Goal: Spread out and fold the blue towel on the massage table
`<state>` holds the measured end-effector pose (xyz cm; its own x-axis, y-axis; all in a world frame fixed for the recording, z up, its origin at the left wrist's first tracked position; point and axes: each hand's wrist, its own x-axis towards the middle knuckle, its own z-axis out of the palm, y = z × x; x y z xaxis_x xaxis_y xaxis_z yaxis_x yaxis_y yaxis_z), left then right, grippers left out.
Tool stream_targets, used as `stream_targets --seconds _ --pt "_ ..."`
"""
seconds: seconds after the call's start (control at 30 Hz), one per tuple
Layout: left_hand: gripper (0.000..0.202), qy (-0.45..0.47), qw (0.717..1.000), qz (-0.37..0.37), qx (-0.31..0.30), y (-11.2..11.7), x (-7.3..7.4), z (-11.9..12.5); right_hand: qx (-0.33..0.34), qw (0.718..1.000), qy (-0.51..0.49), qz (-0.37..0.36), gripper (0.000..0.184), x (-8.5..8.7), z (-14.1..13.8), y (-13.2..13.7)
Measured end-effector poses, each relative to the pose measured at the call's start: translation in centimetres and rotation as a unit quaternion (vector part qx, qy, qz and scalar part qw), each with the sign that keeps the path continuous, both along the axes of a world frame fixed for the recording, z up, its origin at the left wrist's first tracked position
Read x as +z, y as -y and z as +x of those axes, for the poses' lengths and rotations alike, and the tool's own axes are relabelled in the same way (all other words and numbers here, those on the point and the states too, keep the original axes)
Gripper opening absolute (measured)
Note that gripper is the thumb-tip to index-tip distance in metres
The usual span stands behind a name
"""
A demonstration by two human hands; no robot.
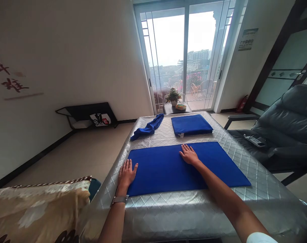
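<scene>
A long blue towel lies spread flat across the near part of a silver quilted table. My left hand rests open and flat on the towel's left end, a watch on its wrist. Flat and open too, my right hand presses near the towel's far edge at its middle. Behind it lies a neatly folded blue towel. A crumpled blue towel lies at the far left of the table.
A dark reclining chair stands close on the right. A patterned cushion is at the near left. Beyond the table are a small stand with a potted plant, glass balcony doors and a low black shelf.
</scene>
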<state>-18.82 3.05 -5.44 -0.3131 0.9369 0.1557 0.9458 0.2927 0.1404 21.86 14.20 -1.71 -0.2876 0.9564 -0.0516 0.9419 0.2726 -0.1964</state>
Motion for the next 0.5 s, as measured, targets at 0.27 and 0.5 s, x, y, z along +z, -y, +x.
stream_targets --seconds 0.27,0.5 --pt "0.079 0.007 1.0 -0.01 0.0 0.2 0.3 0.1 -0.14 0.988 0.056 0.012 0.071 -1.1 14.7 -1.8" --pt "0.081 -0.006 1.0 -0.027 0.01 0.1 0.1 -0.1 -0.195 0.979 0.054 0.04 0.07 -1.8 19.8 -2.1"
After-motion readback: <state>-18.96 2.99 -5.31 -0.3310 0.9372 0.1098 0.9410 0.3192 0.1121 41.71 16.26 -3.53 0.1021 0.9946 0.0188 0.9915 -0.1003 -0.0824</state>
